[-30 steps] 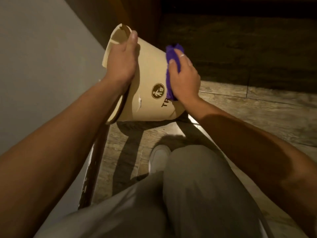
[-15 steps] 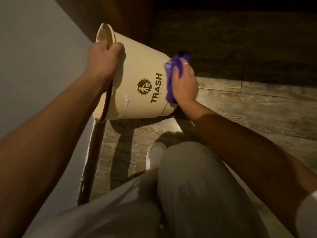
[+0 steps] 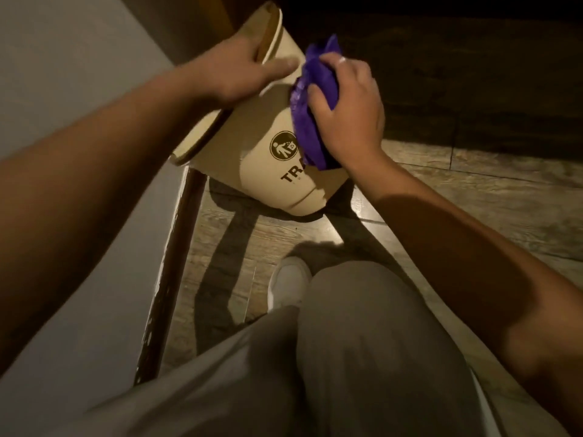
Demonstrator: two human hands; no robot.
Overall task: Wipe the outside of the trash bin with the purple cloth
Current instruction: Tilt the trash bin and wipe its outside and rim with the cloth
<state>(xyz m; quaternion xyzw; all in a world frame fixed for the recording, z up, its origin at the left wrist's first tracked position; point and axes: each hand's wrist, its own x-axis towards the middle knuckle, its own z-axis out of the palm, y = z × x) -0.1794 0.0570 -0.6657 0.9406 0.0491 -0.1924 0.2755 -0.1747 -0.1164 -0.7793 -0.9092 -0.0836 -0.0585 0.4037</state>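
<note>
Over wood floor [image 3: 473, 197], L hand [image 3: 239, 70] grips tilted trash bin [image 3: 252, 171] rim, R hand [image 3: 350, 111] presses purple cloth [image 3: 312, 99] on it.

Wood-plank floor [image 3: 473, 197]; white shoe [image 3: 288, 287] on it.

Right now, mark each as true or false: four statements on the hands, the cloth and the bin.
1. The cream plastic trash bin stands upright on the floor. False: it is tilted, rim toward the wall.
2. The right hand presses the crumpled purple cloth against the bin's outer wall. True.
3. The left hand holds the cloth. False: it grips the bin near its rim.
4. The cloth hides part of the printed word. True.
</note>
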